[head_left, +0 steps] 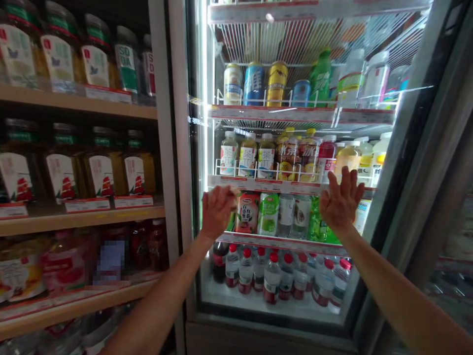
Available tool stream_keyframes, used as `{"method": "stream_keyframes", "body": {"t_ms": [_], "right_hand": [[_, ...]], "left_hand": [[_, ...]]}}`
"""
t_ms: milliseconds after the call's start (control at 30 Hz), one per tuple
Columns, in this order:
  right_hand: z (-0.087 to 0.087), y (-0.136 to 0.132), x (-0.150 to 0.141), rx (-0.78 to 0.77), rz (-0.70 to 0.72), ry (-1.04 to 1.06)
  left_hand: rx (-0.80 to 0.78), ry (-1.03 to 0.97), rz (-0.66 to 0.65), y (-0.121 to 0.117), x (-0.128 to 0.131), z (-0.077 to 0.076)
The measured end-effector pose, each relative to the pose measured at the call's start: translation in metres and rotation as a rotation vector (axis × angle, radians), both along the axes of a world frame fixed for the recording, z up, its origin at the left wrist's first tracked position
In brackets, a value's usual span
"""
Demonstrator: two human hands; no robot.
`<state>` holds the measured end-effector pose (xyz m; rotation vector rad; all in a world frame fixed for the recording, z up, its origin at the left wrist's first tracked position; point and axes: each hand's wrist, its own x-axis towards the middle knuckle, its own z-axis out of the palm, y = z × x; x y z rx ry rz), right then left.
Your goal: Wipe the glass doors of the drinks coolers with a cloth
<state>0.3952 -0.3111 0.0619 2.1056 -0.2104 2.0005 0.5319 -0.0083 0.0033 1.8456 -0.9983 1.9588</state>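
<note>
Both my arms reach forward, hands raised in front of a lit drinks fridge [284,244]. My left hand [219,211] is at the left, before the shelf with a red carton-like pack [247,213] and a green pack [268,214]. Its fingers look loosely bent and apart, slightly blurred, and hold nothing I can see. To the right, my right hand [340,199] has its fingers spread, with nothing in it. Behind it are green bottles [316,217], partly hidden, and pale yellow bottles [349,157]. Whether either hand touches the glass, I cannot tell.
Red-capped water bottles [272,278] stand on the fridge floor, and cans [254,84] on an upper shelf. A dark door frame [402,162] edges the right side. Left of the fridge, wooden shelves [84,217] carry several large bottles [101,167].
</note>
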Motion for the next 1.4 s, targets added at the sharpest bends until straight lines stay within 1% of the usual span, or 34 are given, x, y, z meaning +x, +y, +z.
{"method": "stream_keyframes", "body": {"t_ms": [33,67,100,133,167,233,267,300,333,367,467,500,533,567,633,667,700,733,767,800,867,900,933,967,1000,1100,1133,1167,1200,1233,1300,1333,1367,1400], "right_hand": [[-0.003,0.001,0.000,0.005,-0.004,-0.004],[-0.005,0.003,0.001,0.010,-0.005,-0.007],[-0.008,0.005,0.002,0.016,-0.005,-0.011],[-0.011,0.007,0.002,0.016,-0.002,-0.007],[-0.015,0.009,0.002,0.005,0.007,0.005],[-0.022,0.013,0.001,-0.047,0.035,0.046],[-0.026,0.014,0.001,-0.077,0.049,0.069],[-0.029,0.015,0.000,-0.101,0.062,0.087],[-0.032,0.015,0.000,-0.117,0.071,0.098],[-0.034,0.015,-0.001,-0.124,0.076,0.101],[-0.037,0.015,-0.001,-0.124,0.074,0.098],[-0.037,0.015,-0.001,-0.123,0.073,0.094],[-0.037,0.014,-0.001,-0.121,0.072,0.091],[-0.036,0.015,0.000,-0.118,0.071,0.090],[-0.036,0.015,0.000,-0.114,0.072,0.086],[-0.036,0.015,0.000,-0.113,0.073,0.086],[-0.036,0.015,0.000,-0.114,0.073,0.086],[-0.036,0.015,0.000,-0.115,0.072,0.086],[-0.036,0.015,0.000,-0.115,0.071,0.084],[-0.036,0.015,0.000,-0.115,0.071,0.081],[-0.036,0.015,0.001,-0.111,0.074,0.076],[-0.036,0.015,0.001,-0.108,0.076,0.074],[-0.036,0.015,0.001,-0.104,0.079,0.072],[-0.036,0.016,0.001,-0.103,0.082,0.071],[-0.036,0.016,0.000,-0.101,0.084,0.070],[-0.035,0.016,-0.001,-0.100,0.085,0.072],[-0.035,0.015,-0.001,-0.100,0.084,0.078],[-0.035,0.015,-0.001,-0.099,0.083,0.086],[-0.036,0.014,-0.001,-0.097,0.083,0.092],[-0.036,0.014,-0.001,-0.097,0.084,0.098],[-0.037,0.015,-0.002,-0.093,0.087,0.103],[-0.037,0.015,-0.002,-0.091,0.089,0.102],[-0.037,0.016,-0.002,-0.089,0.093,0.104],[-0.035,0.015,-0.003,-0.091,0.097,0.111]], "left_hand": [[-0.126,0.068,0.035,0.005,0.003,0.002],[-0.210,0.111,0.052,0.004,0.003,0.001],[-0.230,0.123,0.045,-0.001,0.000,-0.003],[-0.175,0.099,0.018,-0.009,-0.005,-0.009],[-0.056,0.051,-0.021,-0.018,-0.012,-0.017],[0.251,-0.059,-0.090,-0.033,-0.024,-0.032],[0.365,-0.097,-0.110,-0.034,-0.026,-0.038],[0.427,-0.116,-0.119,-0.032,-0.026,-0.041],[0.429,-0.112,-0.117,-0.025,-0.024,-0.041],[0.373,-0.085,-0.101,-0.015,-0.019,-0.039],[0.051,0.057,-0.002,0.009,-0.005,-0.030],[-0.032,0.091,0.021,0.011,-0.004,-0.030],[-0.058,0.099,0.025,0.010,-0.005,-0.032],[-0.014,0.075,0.008,0.005,-0.008,-0.036],[0.221,-0.041,-0.058,-0.010,-0.015,-0.043],[0.343,-0.099,-0.084,-0.016,-0.017,-0.043],[0.418,-0.133,-0.097,-0.020,-0.018,-0.040],[0.424,-0.135,-0.097,-0.021,-0.016,-0.033],[0.348,-0.103,-0.083,-0.020,-0.013,-0.022],[0.207,-0.048,-0.063,-0.018,-0.009,-0.008],[-0.147,0.065,-0.022,-0.014,-0.001,0.019],[-0.278,0.101,-0.005,-0.016,0.000,0.029],[-0.338,0.113,0.007,-0.020,-0.001,0.035],[-0.309,0.091,0.011,-0.026,-0.004,0.038],[-0.193,0.036,0.006,-0.035,-0.009,0.037],[0.354,-0.246,-0.053,-0.060,-0.023,0.035],[0.469,-0.315,-0.072,-0.065,-0.025,0.040],[0.508,-0.334,-0.078,-0.067,-0.026,0.049],[0.461,-0.297,-0.072,-0.067,-0.025,0.062],[0.340,-0.213,-0.059,-0.066,-0.023,0.077],[-0.005,0.009,-0.032,-0.065,-0.020,0.105],[-0.139,0.092,-0.029,-0.066,-0.020,0.114],[-0.193,0.133,-0.036,-0.069,-0.022,0.118],[-0.147,0.124,-0.054,-0.074,-0.024,0.118]]}}
